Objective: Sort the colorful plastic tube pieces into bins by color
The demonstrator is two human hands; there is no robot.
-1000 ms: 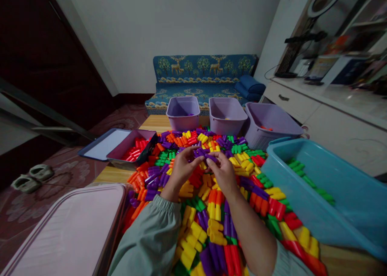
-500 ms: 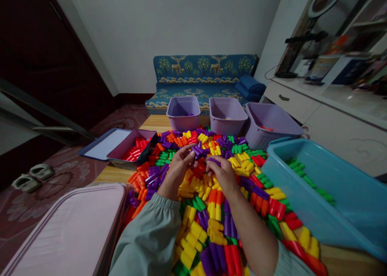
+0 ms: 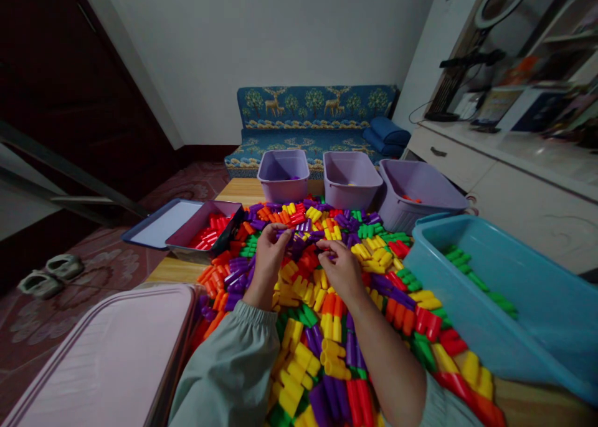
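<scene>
My left hand (image 3: 270, 257) is over the middle of the pile, thumb and fingers pinched on a purple plastic building block (image 3: 294, 245) that its fingers partly cover. To its right, a short gap away, is my right hand (image 3: 343, 266). Its fingers are curled together, and whatever they hold is mostly hidden. Beneath both hands lie tube-shaped plastic blocks in several colours, with yellow blocks (image 3: 299, 287) and red blocks (image 3: 306, 262) closest. More purple blocks (image 3: 303, 226) sit just beyond the fingertips.
Three purple bins (image 3: 283, 190) line the far table edge. A turquoise tub (image 3: 467, 308) with green blocks stands right. At left are an open box (image 3: 224, 243) of red blocks and a pale pink lid (image 3: 107, 352). Behind is a blue patterned sofa (image 3: 308, 137).
My left hand has drawn back slightly to the left, and the purple block is lower by its fingers. The purple block seen in my right hand's fingers is now mostly out of sight.
</scene>
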